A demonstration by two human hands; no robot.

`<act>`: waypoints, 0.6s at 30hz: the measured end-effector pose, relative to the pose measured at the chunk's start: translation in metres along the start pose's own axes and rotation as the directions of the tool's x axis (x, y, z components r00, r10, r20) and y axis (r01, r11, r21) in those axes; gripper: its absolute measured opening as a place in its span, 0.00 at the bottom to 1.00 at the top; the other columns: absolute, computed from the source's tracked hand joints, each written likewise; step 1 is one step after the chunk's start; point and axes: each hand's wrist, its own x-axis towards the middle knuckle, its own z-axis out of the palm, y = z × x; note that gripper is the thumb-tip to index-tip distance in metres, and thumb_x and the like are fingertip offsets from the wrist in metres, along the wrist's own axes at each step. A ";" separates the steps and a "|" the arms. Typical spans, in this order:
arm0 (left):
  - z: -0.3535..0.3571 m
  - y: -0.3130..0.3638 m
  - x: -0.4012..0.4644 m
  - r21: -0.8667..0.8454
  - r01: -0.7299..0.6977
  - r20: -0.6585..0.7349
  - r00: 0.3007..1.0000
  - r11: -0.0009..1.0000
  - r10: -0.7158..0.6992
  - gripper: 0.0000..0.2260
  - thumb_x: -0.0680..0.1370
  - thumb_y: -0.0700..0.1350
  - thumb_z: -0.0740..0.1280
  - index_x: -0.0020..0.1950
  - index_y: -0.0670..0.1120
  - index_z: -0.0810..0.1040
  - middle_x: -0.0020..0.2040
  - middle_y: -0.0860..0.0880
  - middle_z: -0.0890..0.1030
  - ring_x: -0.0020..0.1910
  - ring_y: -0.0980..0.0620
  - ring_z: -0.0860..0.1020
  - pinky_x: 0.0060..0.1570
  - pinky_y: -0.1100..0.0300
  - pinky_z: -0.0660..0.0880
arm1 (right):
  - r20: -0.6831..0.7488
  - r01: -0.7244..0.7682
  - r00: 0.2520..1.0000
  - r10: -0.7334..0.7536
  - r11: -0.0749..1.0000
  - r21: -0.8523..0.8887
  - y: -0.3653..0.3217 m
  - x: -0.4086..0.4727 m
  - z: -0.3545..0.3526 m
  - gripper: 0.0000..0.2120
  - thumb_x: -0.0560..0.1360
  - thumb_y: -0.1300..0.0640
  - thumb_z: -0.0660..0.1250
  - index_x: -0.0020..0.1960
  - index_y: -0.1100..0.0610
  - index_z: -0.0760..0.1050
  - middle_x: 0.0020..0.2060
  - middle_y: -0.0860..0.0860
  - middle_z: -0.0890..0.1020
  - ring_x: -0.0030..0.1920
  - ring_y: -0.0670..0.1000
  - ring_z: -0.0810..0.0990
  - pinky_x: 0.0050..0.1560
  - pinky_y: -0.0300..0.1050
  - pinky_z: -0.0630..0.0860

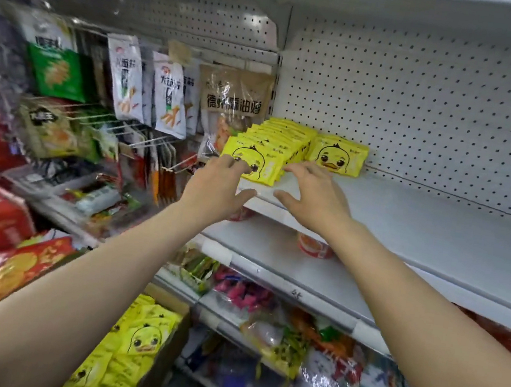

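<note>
Part of front duck packet (pixel 267 166) behind left fingers (pixel 236 163)

A packet row (pixel 273 143) stands on the shelf (pixel 407 213), with a lone packet (pixel 339 154) just beside it at 3 o'clock. At the row's 9 o'clock hang bags (pixel 150 92); a box (pixel 173 304) of packets sits below at 7 o'clock.

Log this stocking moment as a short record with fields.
work: lining up yellow duck packets on a shelf
left hand: fingertips on the front duck packet
right hand: fingers straight, at the right side of the packet row
single packet: upright, right of the row's back end
white shelf: pegboard wall behind
cardboard box: below, holds more duck packets
</note>
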 end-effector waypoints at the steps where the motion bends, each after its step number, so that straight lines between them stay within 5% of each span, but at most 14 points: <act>1: -0.006 -0.009 -0.010 0.014 0.019 -0.005 1.000 1.000 -0.019 0.21 0.76 0.57 0.66 0.65 0.48 0.73 0.60 0.44 0.75 0.61 0.42 0.73 0.57 0.46 0.73 | 0.014 0.020 1.000 -0.020 1.000 0.006 -0.013 0.000 0.005 0.25 0.76 0.42 0.66 0.70 0.49 0.69 0.69 0.50 0.71 0.69 0.55 0.67 0.67 0.50 0.68; 7: -0.035 -0.070 -0.055 0.110 0.145 -0.025 0.989 0.983 -0.143 0.19 0.76 0.58 0.66 0.60 0.48 0.74 0.53 0.45 0.75 0.55 0.41 0.74 0.49 0.46 0.76 | 0.082 0.117 0.989 -0.122 0.991 0.067 -0.089 0.015 0.037 0.24 0.76 0.42 0.66 0.70 0.48 0.69 0.69 0.49 0.71 0.69 0.54 0.68 0.65 0.49 0.69; 18: -0.016 -0.255 -0.093 0.130 0.315 0.095 0.940 0.940 -0.328 0.20 0.75 0.58 0.66 0.62 0.48 0.73 0.57 0.45 0.75 0.59 0.42 0.72 0.56 0.46 0.73 | 0.263 0.199 0.938 -0.225 0.972 0.123 -0.221 0.091 0.163 0.24 0.78 0.40 0.63 0.71 0.47 0.67 0.69 0.47 0.70 0.68 0.52 0.69 0.61 0.51 0.74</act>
